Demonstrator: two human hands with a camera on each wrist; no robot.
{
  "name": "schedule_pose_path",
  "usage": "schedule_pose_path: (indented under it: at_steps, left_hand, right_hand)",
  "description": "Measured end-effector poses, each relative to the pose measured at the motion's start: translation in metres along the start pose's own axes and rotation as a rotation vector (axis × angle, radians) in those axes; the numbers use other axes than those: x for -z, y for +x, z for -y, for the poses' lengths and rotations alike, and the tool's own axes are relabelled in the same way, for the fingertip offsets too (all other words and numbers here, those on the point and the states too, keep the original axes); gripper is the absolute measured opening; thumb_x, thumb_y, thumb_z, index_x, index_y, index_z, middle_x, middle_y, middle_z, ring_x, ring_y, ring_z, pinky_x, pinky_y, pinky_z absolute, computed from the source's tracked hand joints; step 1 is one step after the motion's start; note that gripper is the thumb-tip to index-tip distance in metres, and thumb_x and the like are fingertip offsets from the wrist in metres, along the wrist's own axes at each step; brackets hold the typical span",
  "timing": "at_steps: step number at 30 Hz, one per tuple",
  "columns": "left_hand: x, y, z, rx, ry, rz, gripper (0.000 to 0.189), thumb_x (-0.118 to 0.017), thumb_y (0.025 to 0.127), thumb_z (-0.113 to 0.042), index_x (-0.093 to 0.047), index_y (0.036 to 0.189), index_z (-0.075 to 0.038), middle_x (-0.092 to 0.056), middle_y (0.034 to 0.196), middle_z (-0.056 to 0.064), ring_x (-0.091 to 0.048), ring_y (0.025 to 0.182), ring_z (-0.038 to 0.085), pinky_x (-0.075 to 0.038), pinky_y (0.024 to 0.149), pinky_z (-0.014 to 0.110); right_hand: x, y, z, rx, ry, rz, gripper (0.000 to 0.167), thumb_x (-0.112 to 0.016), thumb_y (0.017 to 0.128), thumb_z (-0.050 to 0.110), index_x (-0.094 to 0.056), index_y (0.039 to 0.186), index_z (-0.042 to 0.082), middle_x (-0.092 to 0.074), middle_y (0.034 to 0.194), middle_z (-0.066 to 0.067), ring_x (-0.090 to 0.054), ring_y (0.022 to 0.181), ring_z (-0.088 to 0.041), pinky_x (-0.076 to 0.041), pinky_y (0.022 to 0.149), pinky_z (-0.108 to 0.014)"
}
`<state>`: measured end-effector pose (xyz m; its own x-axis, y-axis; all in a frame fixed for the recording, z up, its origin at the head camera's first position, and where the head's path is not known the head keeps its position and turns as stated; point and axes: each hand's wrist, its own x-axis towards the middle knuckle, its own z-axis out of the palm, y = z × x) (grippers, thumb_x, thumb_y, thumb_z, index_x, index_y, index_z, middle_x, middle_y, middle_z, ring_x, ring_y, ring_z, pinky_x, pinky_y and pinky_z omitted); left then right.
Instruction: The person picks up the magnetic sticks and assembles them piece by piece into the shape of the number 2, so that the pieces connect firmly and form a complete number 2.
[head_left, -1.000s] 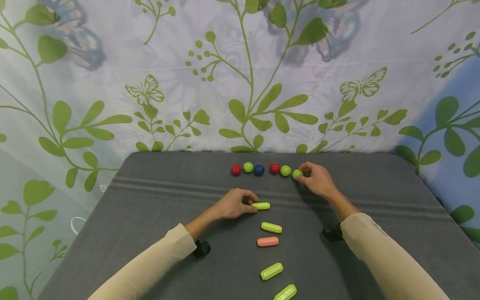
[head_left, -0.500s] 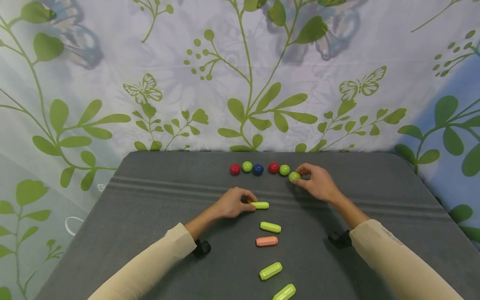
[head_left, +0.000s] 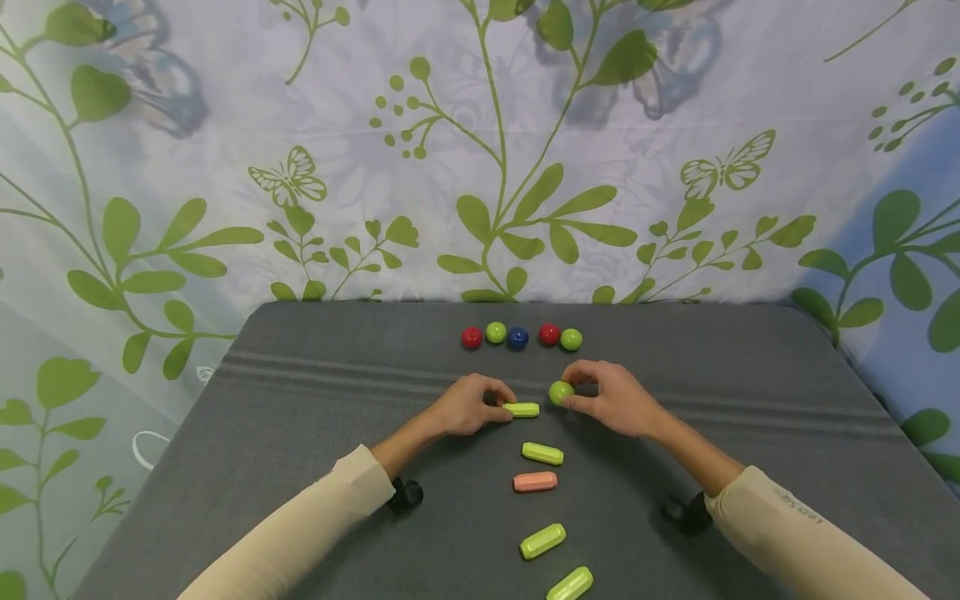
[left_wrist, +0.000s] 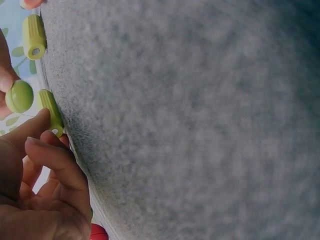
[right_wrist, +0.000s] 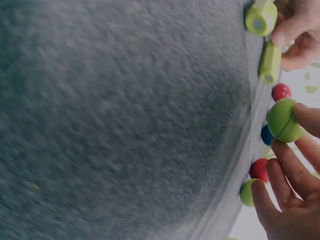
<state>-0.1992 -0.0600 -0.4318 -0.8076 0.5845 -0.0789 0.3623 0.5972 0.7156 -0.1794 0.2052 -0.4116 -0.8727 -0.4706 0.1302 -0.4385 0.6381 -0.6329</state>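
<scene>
My left hand pinches the left end of a yellow-green faceted stick lying on the grey table. In the left wrist view the fingertips are at one end of that stick, which shows a small round spot on its end face. Just to the right, my right hand holds a green ball between thumb and fingers. A seam runs round this ball in the right wrist view. The ball is close to the free right end of the stick.
Along the far edge stand a red ball, a green ball, a blue ball, another red ball and another green ball. Nearer lie a pink stick and several yellow-green sticks. A patterned curtain hangs behind the table.
My right hand has taken the green ball from the right end of the far row and brought it nearer and leftward, beside the stick. The left hand stays on its stick.
</scene>
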Motion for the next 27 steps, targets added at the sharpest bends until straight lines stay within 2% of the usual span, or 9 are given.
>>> schedule_pose_path:
  at_steps: [5, 13, 20, 23, 27]
  left_hand:
    - [-0.0001, 0.0008, 0.0008, -0.013, 0.002, 0.001, 0.016, -0.074, 0.09, -0.014, -0.073, 0.105, -0.009, -0.066, 0.093, -0.002, -0.058, 0.083, 0.011, -0.047, 0.076, 0.031]
    - [-0.0007, 0.0009, 0.0024, -0.016, 0.0, -0.002, 0.021, -0.075, 0.09, -0.014, -0.072, 0.11, -0.007, -0.066, 0.095, 0.0, -0.057, 0.081, 0.011, -0.047, 0.074, 0.029]
    - [0.0012, 0.0016, 0.0022, 0.002, -0.044, 0.036, 0.019, -0.073, 0.091, -0.013, -0.073, 0.109, -0.006, -0.066, 0.093, 0.002, -0.057, 0.064, 0.009, -0.046, 0.059, 0.025]
    - [0.0017, 0.0023, 0.0014, 0.007, -0.05, 0.039, 0.018, -0.072, 0.092, -0.012, -0.073, 0.108, -0.005, -0.066, 0.091, 0.001, -0.056, 0.062, 0.009, -0.046, 0.057, 0.024]
    - [0.0014, 0.0066, -0.0016, 0.003, -0.012, 0.026, 0.018, -0.072, 0.092, -0.014, -0.073, 0.109, -0.007, -0.065, 0.092, 0.0, -0.056, 0.069, 0.009, -0.047, 0.065, 0.026]
  right_hand:
    - [-0.006, -0.0031, -0.0028, -0.017, -0.028, 0.042, 0.023, -0.075, 0.089, 0.018, -0.068, 0.109, 0.008, -0.068, 0.104, -0.002, -0.063, 0.102, -0.028, -0.047, 0.088, -0.051]
    - [-0.0085, -0.0064, -0.0077, -0.001, -0.027, 0.048, 0.022, -0.075, 0.089, 0.017, -0.069, 0.108, 0.009, -0.067, 0.103, 0.0, -0.063, 0.1, -0.026, -0.048, 0.087, -0.05]
    - [-0.009, -0.0066, -0.0068, -0.005, -0.032, 0.049, 0.022, -0.075, 0.089, 0.016, -0.069, 0.108, 0.008, -0.067, 0.102, 0.0, -0.063, 0.099, -0.025, -0.048, 0.087, -0.05]
    - [-0.0091, -0.007, -0.0063, -0.004, -0.034, 0.045, 0.023, -0.075, 0.088, 0.015, -0.068, 0.109, 0.008, -0.067, 0.102, -0.001, -0.062, 0.099, -0.026, -0.047, 0.086, -0.05]
    - [-0.0086, -0.0079, -0.0074, 0.002, -0.031, 0.043, 0.022, -0.075, 0.089, 0.016, -0.068, 0.109, 0.008, -0.067, 0.102, 0.0, -0.062, 0.099, -0.026, -0.047, 0.086, -0.05]
